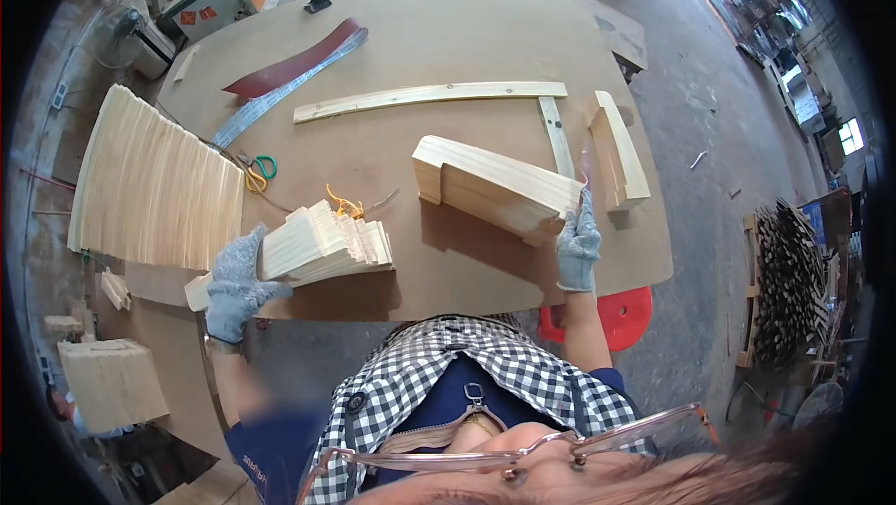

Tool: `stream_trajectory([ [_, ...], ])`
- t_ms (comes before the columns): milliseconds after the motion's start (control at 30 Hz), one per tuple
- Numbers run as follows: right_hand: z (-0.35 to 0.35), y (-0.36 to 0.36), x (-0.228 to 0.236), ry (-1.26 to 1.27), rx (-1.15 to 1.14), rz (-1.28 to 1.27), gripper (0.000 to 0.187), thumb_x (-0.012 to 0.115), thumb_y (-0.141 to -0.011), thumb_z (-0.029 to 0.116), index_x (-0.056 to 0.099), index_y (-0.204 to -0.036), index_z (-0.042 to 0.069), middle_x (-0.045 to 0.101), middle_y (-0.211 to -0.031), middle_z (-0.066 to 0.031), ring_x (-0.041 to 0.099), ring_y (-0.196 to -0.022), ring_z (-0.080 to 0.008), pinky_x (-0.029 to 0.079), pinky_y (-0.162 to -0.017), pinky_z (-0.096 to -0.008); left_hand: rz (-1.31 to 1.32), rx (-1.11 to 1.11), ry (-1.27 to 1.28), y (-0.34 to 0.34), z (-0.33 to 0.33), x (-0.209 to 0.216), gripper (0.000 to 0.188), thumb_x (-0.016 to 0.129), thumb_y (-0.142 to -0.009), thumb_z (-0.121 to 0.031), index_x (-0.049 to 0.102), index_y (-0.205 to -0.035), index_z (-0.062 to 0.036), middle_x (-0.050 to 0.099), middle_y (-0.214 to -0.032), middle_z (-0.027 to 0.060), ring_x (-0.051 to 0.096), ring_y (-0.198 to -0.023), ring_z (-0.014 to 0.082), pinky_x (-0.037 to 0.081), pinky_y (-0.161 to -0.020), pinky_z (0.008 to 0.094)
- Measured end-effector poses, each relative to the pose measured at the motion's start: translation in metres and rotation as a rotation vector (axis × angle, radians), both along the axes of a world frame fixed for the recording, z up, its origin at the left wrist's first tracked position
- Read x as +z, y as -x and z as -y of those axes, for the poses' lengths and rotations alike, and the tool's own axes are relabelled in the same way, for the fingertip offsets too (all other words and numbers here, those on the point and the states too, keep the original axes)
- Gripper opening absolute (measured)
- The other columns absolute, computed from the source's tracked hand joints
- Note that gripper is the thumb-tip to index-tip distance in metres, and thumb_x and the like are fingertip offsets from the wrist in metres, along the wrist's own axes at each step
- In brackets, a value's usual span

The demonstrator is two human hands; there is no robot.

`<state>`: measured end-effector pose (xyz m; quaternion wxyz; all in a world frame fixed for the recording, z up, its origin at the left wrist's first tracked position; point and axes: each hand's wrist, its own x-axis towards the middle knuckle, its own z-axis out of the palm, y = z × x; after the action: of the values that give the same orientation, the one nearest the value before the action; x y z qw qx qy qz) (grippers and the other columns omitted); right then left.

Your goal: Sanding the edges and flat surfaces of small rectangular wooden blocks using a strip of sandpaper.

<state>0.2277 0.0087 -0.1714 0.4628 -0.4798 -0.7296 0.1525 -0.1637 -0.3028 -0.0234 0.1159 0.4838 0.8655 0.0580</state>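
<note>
My left hand, in a grey work glove, lies across the left end of a small stack of wooden slats. Its thumb is on the near side and its fingers on the far side; one slat end pokes out left of the glove. On the right, my gloved right hand grips the right end of a larger row of pale wooden slats standing together on the table. That row slants down to the right, and some of my right fingers are hidden behind it.
The brown table bears an L of wooden strips, a wooden piece at right, a long slat pile at left, scissors, orange ties and a dark red strip. A red stool stands under the right edge.
</note>
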Motion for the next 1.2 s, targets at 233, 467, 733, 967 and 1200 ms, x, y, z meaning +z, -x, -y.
stream_trajectory([
  [233, 0.005, 0.001, 0.009, -0.012, -0.155, 0.297, 0.041, 0.051, -0.097, 0.012, 0.048, -0.135, -0.001, 0.064, -0.096, -0.0294, 0.063, -0.079, -0.0438, 0.050, -0.066, -0.0501, -0.240, -0.562, -0.643, -0.118, -0.156, -0.005, 0.077, 0.068, -0.079, -0.049, 0.046, -0.137, -0.0041, 0.052, -0.132, 0.0178, 0.046, -0.125, 0.0377, 0.035, -0.105, 0.0507],
  [467, 0.002, 0.001, -0.021, 0.087, -0.183, 0.344, 0.040, 0.047, -0.096, 0.012, 0.047, -0.135, 0.003, 0.062, -0.109, -0.0258, 0.065, -0.080, -0.0422, 0.052, -0.067, -0.0498, -0.067, -0.868, -0.391, -0.216, -0.299, -0.101, 0.084, 0.071, -0.077, -0.041, 0.037, -0.143, -0.0013, 0.035, -0.147, 0.0225, 0.033, -0.136, 0.0406, 0.021, -0.115, 0.0538],
  [733, -0.070, 0.021, -0.019, 0.088, -0.067, 0.241, 0.034, 0.052, -0.083, 0.002, 0.056, -0.116, 0.001, 0.057, -0.126, -0.0248, 0.058, -0.109, -0.0407, 0.048, -0.090, -0.0484, -0.022, -0.864, -0.564, -0.217, -0.308, -0.140, 0.068, 0.060, -0.078, -0.024, 0.042, -0.137, 0.0034, 0.044, -0.137, 0.0275, 0.041, -0.129, 0.0437, 0.023, -0.114, 0.0555],
  [967, 0.036, 0.008, 0.014, -0.234, -0.125, 0.583, 0.052, 0.051, -0.079, -0.006, 0.055, -0.130, -0.003, 0.061, -0.121, -0.0258, 0.062, -0.108, -0.0393, 0.049, -0.093, -0.0430, 0.017, -0.808, -0.551, -0.220, -0.309, -0.139, 0.066, 0.063, -0.079, -0.026, 0.044, -0.135, 0.0028, 0.046, -0.133, 0.0248, 0.043, -0.126, 0.0410, 0.024, -0.113, 0.0553],
  [1200, 0.034, -0.033, 0.047, 0.146, -0.219, 0.177, 0.030, 0.051, -0.094, 0.001, 0.060, -0.123, -0.001, 0.070, -0.100, -0.0209, 0.068, -0.088, -0.0373, 0.053, -0.076, -0.0428, 0.002, -0.847, -0.544, -0.213, -0.316, -0.128, 0.072, 0.067, -0.076, -0.036, 0.045, -0.133, 0.0025, 0.049, -0.125, 0.0205, 0.047, -0.117, 0.0356, 0.028, -0.110, 0.0535],
])
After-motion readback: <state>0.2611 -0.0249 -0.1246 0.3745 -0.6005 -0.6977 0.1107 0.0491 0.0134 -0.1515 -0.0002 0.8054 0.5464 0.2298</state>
